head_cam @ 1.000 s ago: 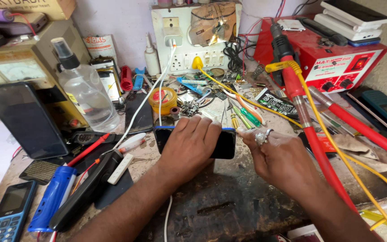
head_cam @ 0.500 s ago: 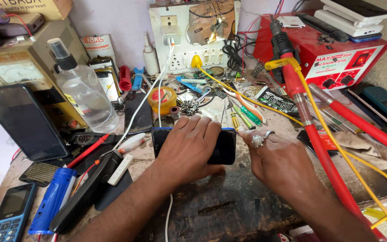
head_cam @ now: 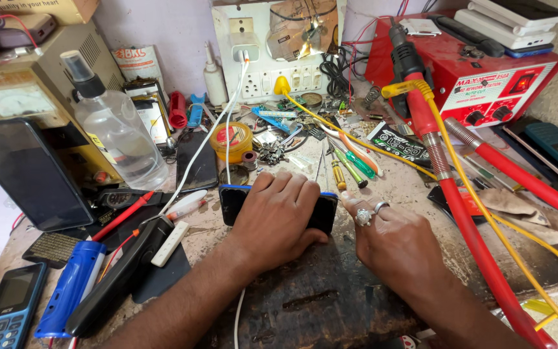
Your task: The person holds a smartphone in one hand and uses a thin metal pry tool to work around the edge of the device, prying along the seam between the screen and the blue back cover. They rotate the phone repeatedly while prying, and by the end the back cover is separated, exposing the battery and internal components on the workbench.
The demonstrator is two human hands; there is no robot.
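A black flat phone with a blue edge [head_cam: 235, 201] lies under the left hand [head_cam: 278, 216]. The right hand [head_cam: 392, 242] wears silver rings [head_cam: 363, 216]. A red metal station box [head_cam: 479, 84] carries black knobs, and a red ribbed hose [head_cam: 469, 226] runs beside a yellow cable [head_cam: 524, 232]. The clear plastic spray bottle [head_cam: 119, 139] has a black-and-white nozzle. A blue cylindrical tool [head_cam: 69, 291] lies near a blue keypad phone [head_cam: 4, 313]. A round yellow tin with a red lid label [head_cam: 232, 139] sits behind, and the worn worktop [head_cam: 311, 304] is dark brown, mottled.

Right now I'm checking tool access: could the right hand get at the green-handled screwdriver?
Probably yes. The right hand rests just below the green-handled screwdriver, holding nothing visible, and only bare bench lies between them.
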